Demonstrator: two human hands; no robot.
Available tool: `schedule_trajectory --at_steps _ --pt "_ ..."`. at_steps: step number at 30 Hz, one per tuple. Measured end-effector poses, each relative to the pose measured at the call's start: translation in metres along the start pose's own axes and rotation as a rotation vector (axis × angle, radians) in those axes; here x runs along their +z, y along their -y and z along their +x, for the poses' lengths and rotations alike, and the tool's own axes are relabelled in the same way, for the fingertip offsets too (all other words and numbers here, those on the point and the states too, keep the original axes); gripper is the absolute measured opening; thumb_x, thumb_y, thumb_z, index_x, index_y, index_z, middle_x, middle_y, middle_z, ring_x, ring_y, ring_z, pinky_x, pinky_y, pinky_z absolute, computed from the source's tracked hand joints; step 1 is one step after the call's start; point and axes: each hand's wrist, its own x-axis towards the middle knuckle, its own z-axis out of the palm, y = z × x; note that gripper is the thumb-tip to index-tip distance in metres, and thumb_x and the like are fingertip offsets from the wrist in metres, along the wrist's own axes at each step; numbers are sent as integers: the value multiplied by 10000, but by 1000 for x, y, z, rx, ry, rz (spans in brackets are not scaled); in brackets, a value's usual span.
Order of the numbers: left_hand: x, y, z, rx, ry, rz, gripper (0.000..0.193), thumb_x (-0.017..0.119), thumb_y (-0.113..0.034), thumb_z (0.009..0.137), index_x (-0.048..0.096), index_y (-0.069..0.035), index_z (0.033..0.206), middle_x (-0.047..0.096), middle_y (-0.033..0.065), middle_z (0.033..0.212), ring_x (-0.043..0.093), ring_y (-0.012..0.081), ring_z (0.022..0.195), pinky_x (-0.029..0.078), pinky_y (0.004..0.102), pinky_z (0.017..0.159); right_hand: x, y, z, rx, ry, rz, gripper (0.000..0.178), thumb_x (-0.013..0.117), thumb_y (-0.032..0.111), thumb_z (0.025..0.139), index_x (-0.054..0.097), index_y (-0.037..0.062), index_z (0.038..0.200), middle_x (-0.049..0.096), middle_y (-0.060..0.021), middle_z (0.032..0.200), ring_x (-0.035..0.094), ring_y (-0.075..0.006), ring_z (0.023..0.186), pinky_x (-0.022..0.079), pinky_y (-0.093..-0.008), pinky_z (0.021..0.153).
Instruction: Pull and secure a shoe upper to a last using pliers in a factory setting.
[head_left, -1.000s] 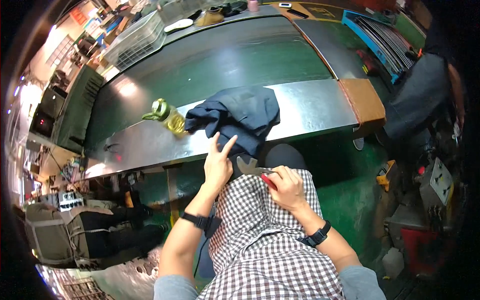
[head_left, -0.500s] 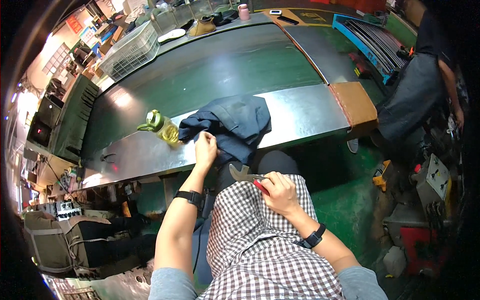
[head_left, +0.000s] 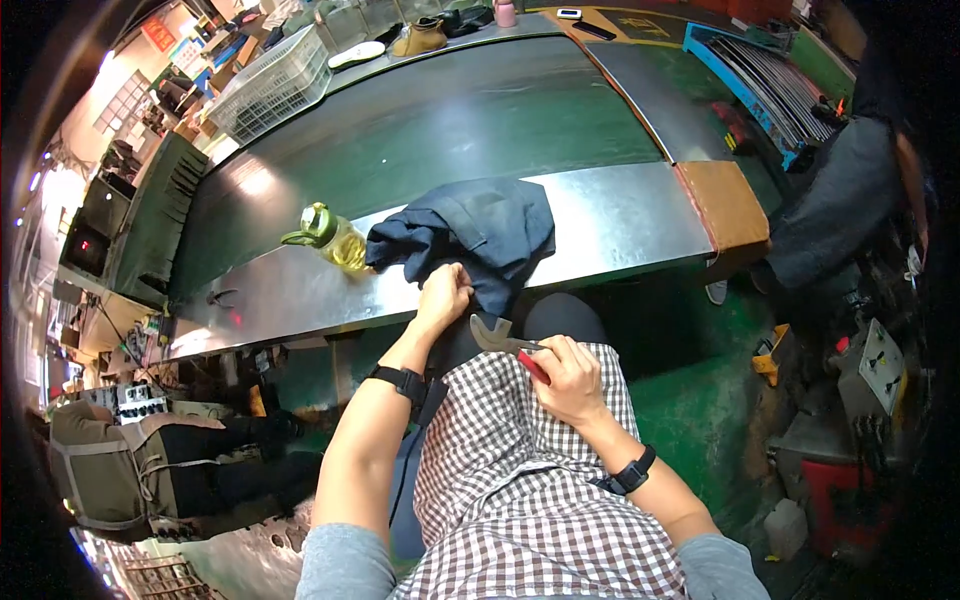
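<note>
My right hand [head_left: 570, 380] is wrapped round the red handle of a pair of lasting pliers [head_left: 491, 334], held above my lap with the curved metal head pointing left. My left hand [head_left: 445, 297] is closed at the near edge of a crumpled dark blue garment [head_left: 480, 230], which lies on the metal edge of the conveyor bench. Whether the fingers pinch the cloth or something small is hidden. A clear bottle with a green lid [head_left: 330, 238] stands just left of the garment.
A conveyor bench [head_left: 430, 130] with a green belt runs across in front of me. A dark hand tool [head_left: 222, 298] lies on its left part. Shoes [head_left: 420, 37] and a white plastic crate [head_left: 272, 85] sit beyond. A person in a dark apron [head_left: 840, 215] stands at the right.
My left hand has moved slightly right and toward me along the garment, its fingers now more closed. The pliers have shifted a little right in my right hand. The view has turned slightly.
</note>
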Motion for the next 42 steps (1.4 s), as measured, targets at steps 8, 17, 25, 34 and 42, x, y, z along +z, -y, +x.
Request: schedule_trajectory --at_steps 8,17,25,34,42 --pt "-26 -6 -3 19 -318 282 109 587 -29 858 626 -86 942 571 149 1030 640 399 919 521 524 758 -1 -5 -4 17 -14 -18 175 720 73 753 585 71 864 596 -81 889 630 -275 802 504 -401 696" --pt "-28 -20 -37 -16 -301 49 506 569 23 753 620 -113 1238 559 159 1202 578 365 1115 497 433 932 1 -4 -3 31 -7 12 191 726 38 708 601 72 850 615 -89 884 636 -293 803 494 -398 699" --pt "-37 -44 12 76 -294 269 815 626 56 738 466 -287 1460 246 209 1584 595 393 1161 541 448 901 2 -3 -2 10 5 -17 178 718 66 754 583 72 870 599 -81 888 630 -277 806 495 -391 702" --pt "-55 -73 31 345 -907 -296 324 497 82 812 584 55 1123 517 255 1318 490 420 1251 372 425 1091 -2 -13 -8 57 -19 -28 197 734 43 731 584 73 855 619 -89 878 625 -303 787 486 -406 695" --pt "6 34 -80 163 -332 58 551 547 100 690 707 -153 1153 510 211 1372 447 417 1340 362 460 1126 2 -5 2 31 -15 30 235 734 34 700 581 78 873 619 -89 894 623 -305 785 485 -408 694"
